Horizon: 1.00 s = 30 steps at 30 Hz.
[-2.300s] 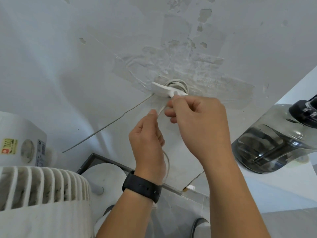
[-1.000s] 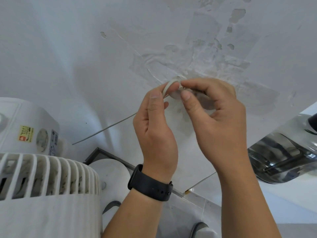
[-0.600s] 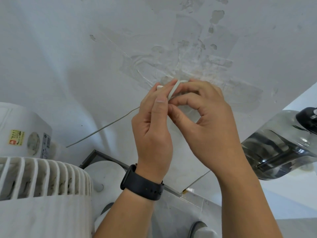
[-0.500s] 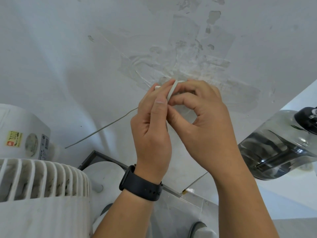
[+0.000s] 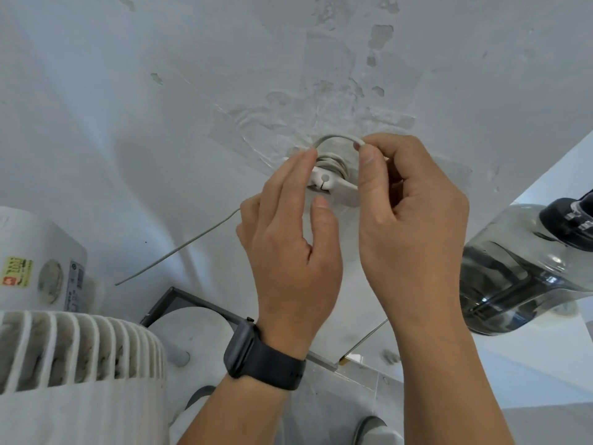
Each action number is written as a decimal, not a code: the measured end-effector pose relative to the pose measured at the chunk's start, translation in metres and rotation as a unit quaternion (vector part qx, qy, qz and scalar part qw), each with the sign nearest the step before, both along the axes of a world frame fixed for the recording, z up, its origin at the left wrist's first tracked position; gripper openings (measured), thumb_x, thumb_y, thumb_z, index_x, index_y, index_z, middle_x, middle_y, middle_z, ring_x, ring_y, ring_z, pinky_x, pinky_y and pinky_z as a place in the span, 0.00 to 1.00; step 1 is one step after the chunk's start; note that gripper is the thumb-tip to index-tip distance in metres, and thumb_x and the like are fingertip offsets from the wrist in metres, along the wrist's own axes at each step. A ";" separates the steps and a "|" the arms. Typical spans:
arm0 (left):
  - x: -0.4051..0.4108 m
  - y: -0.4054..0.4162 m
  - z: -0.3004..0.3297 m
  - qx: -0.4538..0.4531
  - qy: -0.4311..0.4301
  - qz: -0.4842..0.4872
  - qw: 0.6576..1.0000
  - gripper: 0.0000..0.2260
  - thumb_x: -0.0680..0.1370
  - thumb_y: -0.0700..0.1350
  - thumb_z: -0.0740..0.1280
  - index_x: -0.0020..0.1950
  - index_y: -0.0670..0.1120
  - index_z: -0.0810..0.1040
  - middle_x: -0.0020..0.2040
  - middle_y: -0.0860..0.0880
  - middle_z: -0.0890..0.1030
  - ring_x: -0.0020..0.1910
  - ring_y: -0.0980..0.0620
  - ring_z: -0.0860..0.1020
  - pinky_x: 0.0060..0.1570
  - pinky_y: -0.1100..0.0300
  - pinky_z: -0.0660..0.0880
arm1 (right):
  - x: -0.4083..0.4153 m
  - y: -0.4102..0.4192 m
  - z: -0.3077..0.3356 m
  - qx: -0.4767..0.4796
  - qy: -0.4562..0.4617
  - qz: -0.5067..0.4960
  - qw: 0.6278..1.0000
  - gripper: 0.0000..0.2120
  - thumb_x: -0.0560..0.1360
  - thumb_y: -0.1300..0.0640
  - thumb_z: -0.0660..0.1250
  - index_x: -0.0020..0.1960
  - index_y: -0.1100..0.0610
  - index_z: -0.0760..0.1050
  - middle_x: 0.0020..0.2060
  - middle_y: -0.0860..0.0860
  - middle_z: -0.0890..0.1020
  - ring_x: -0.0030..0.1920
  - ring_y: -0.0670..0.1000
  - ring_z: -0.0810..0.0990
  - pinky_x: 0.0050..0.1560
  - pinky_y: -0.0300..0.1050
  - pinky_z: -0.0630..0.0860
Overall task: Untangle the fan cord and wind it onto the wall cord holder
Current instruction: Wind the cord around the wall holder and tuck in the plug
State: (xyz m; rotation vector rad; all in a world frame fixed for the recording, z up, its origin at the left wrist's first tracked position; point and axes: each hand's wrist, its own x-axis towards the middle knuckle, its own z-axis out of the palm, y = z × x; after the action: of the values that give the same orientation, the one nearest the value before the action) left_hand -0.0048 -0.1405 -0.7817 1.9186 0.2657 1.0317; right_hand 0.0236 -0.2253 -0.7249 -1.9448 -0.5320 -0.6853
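A white cord holder is stuck to the patched wall, with several turns of grey-white fan cord wound behind its flap. One loop of the cord arches over the top of the holder. My right hand pinches the cord's end between thumb and forefinger at the holder's upper right. My left hand, with a black watch on the wrist, has straight fingers whose tips touch the cord at the holder's left side. The white fan stands at the lower left.
A thin grey wire runs diagonally down the wall to the left. A clear smoky plastic container with a black cap stands at the right on a white surface. A dark metal frame sits below the hands.
Both hands were closed together over the holder. They have parted: the left fingers straightened, the right hand drew the cord end up and right, and the holder and its wound cord came into sight.
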 end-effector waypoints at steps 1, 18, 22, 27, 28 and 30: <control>0.000 0.000 0.000 0.010 0.013 0.006 1.000 0.23 0.82 0.50 0.55 0.77 0.53 0.70 0.75 0.60 0.72 0.69 0.52 0.73 0.67 0.66 0.60 | 0.001 -0.001 0.000 0.000 0.001 -0.001 1.000 0.08 0.84 0.55 0.63 0.54 0.50 0.82 0.38 0.40 0.80 0.38 0.44 0.77 0.41 0.32 0.69; 0.004 -0.017 0.002 0.051 0.088 0.008 0.995 0.28 0.81 0.54 0.57 0.82 0.59 0.59 0.81 0.63 0.56 0.67 0.61 0.59 0.62 0.67 0.53 | 0.014 -0.030 -0.052 0.053 -0.127 -0.180 0.974 0.03 0.78 0.65 0.72 0.49 0.62 0.85 0.44 0.55 0.81 0.37 0.49 0.76 0.40 0.36 0.72; 0.006 -0.019 0.002 0.051 0.089 0.004 0.995 0.30 0.79 0.51 0.60 0.82 0.57 0.60 0.80 0.62 0.58 0.68 0.61 0.59 0.63 0.70 0.51 | 0.015 -0.037 -0.070 0.002 -0.143 -0.166 0.976 0.08 0.79 0.66 0.71 0.55 0.62 0.86 0.45 0.58 0.80 0.39 0.49 0.77 0.44 0.29 0.70; 0.007 -0.013 -0.003 -0.007 0.022 -0.015 1.000 0.27 0.79 0.48 0.60 0.80 0.51 0.67 0.78 0.57 0.66 0.71 0.65 0.63 0.72 0.69 0.54 | 0.016 -0.037 -0.082 -0.074 -0.115 -0.113 0.984 0.11 0.78 0.65 0.72 0.59 0.59 0.86 0.44 0.54 0.81 0.40 0.45 0.76 0.39 0.32 0.71; 0.007 -0.013 -0.004 -0.024 0.009 -0.023 0.999 0.26 0.80 0.47 0.60 0.79 0.50 0.68 0.77 0.56 0.67 0.71 0.66 0.63 0.74 0.61 0.59 | 0.015 -0.034 -0.084 -0.082 -0.109 -0.098 0.986 0.11 0.77 0.66 0.73 0.58 0.59 0.86 0.44 0.53 0.82 0.40 0.44 0.75 0.39 0.32 0.71; 0.007 -0.013 -0.006 -0.045 -0.017 -0.033 0.998 0.24 0.80 0.43 0.61 0.78 0.47 0.69 0.77 0.55 0.68 0.73 0.65 0.64 0.74 0.48 0.66 | 0.013 -0.028 -0.086 -0.093 -0.092 -0.063 0.989 0.10 0.76 0.65 0.75 0.57 0.58 0.86 0.43 0.52 0.82 0.39 0.44 0.75 0.40 0.32 0.71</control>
State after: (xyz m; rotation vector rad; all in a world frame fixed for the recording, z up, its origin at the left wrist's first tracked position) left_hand 0.0024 -0.1536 -0.7873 1.8164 0.2244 0.9914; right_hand 0.0367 -0.2533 -0.8104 -2.1157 -0.6080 -0.9313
